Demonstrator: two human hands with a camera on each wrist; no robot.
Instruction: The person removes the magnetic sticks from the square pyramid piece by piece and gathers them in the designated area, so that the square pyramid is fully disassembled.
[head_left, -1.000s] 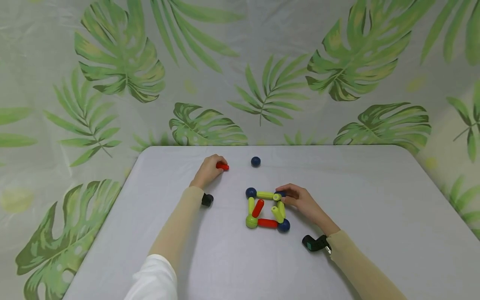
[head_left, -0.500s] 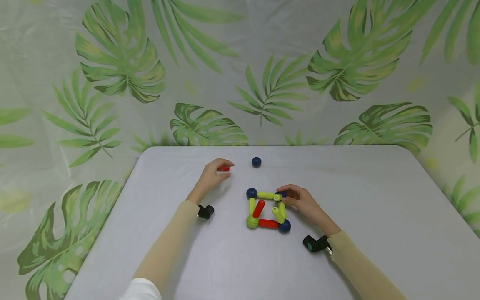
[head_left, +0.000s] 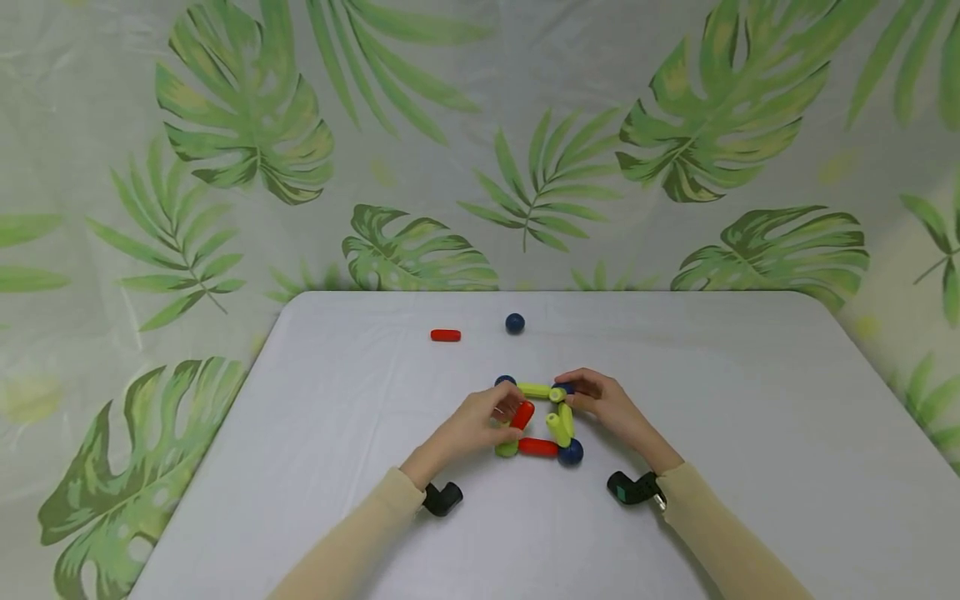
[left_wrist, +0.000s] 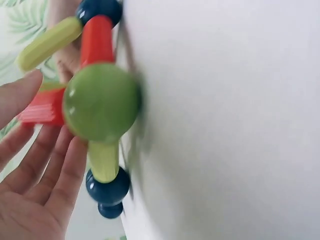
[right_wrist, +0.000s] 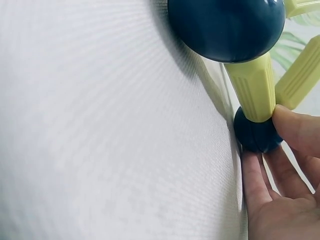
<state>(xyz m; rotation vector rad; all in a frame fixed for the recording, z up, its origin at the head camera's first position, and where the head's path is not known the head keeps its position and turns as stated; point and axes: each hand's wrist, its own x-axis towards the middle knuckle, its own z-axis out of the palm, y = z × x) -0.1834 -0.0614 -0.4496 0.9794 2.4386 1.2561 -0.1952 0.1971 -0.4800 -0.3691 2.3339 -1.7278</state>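
Observation:
A square frame of magnetic rods and balls lies on the table in the head view. My left hand point(head_left: 480, 421) is at its near left corner, thumb and fingers spread on either side of an upright red rod point(left_wrist: 42, 107). That rod rises from a green ball point(left_wrist: 102, 102). Across the frame, my right hand point(head_left: 606, 408) pinches the far right blue ball point(right_wrist: 257, 132), which has an upright yellow-green rod on it. Another yellow-green rod point(head_left: 557, 429) leans up from the near right blue ball point(head_left: 571, 452). A red rod point(head_left: 537, 447) forms the near side.
A loose red rod point(head_left: 446, 335) and a loose blue ball point(head_left: 514, 323) lie beyond the frame on the white table point(head_left: 712, 375). A leaf-print cloth point(head_left: 420, 150) hangs behind the table's far edge. Each wrist wears a small black camera point(head_left: 630, 487).
My left hand has let go of the loose red rod, leaving it on the table, and has moved right and nearer to the upright red rod. My right hand stays at the blue ball.

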